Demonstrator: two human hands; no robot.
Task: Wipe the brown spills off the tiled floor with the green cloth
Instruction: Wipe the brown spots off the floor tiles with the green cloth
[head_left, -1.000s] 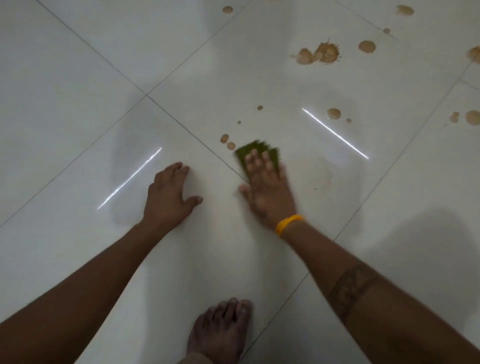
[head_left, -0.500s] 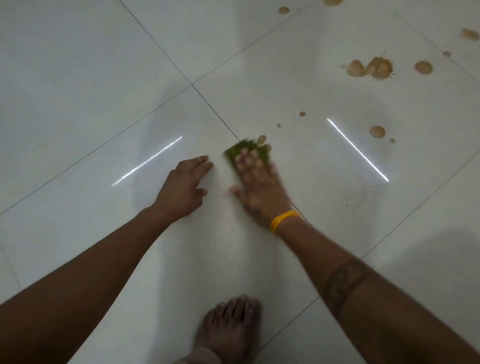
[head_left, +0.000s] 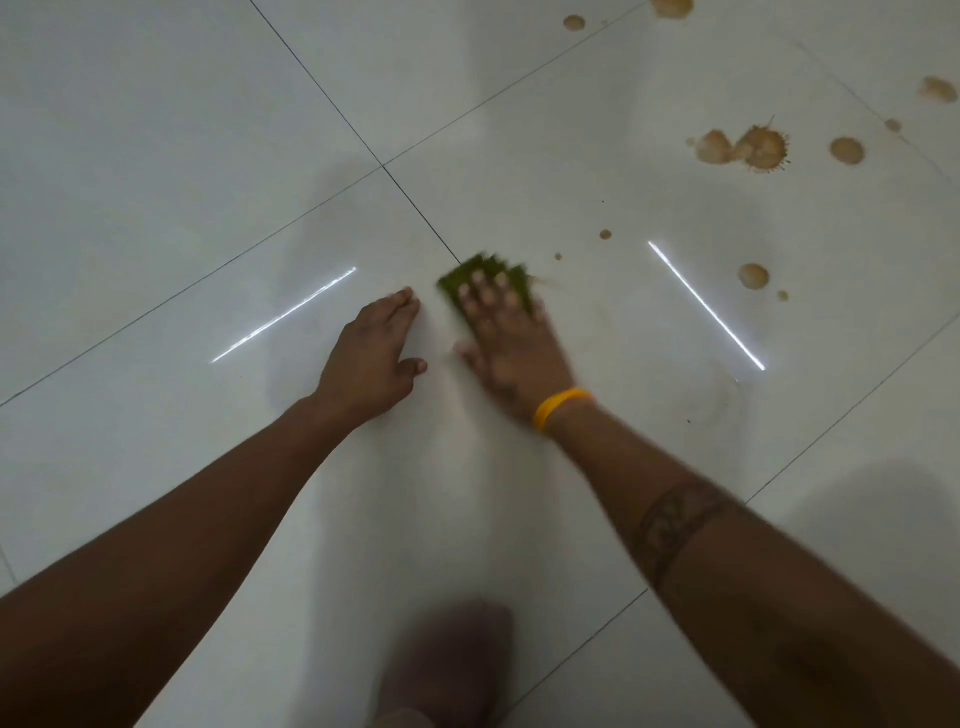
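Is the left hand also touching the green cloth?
No, the left hand rests flat on the bare tile beside it; only the right hand presses the green cloth.

Single head-worn wide-angle view, looking forward and steeply down, close over the tiled floor (head_left: 156, 130). Both forearms enter from the lower corners; a blurred foot (head_left: 447, 670) at bottom centre.

An indoor room, most likely in a home, is suggested, though the kind of room cannot be told. The whole frame is filled by a glossy floor (head_left: 156, 130) of large pale tiles divided by thin dark grout lines (head_left: 322, 93). Two strip lights are mirrored in it as bright streaks (head_left: 706, 306) at centre left and centre right. A bare foot (head_left: 447, 670) is seen, blurred, at the bottom centre.
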